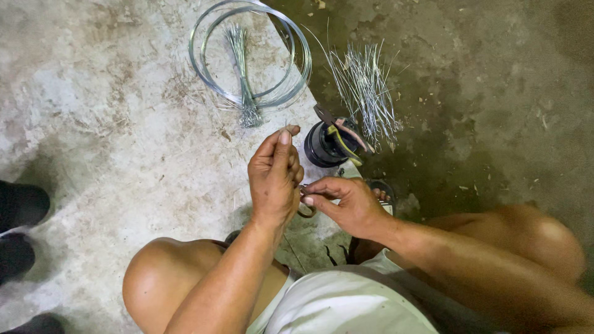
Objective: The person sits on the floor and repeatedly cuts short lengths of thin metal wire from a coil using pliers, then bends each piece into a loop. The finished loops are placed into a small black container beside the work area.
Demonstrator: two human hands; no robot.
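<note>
My left hand (274,176) and my right hand (346,201) meet just above my knees, over a concrete floor. Both pinch a small brown ring-shaped piece (305,210) held between them; only part of it shows under the fingers. The left thumb and forefinger point up, pressed together at the tip. Just beyond the hands stands a black roll of tape (325,145) with pliers (340,128) lying across its top.
A coil of steel wire (296,43) lies on the floor ahead, with a tied bundle of thin wires (242,74) inside it. Loose cut wires (368,89) are spread to the right. Dark shoes (21,204) of another person stand at the left edge.
</note>
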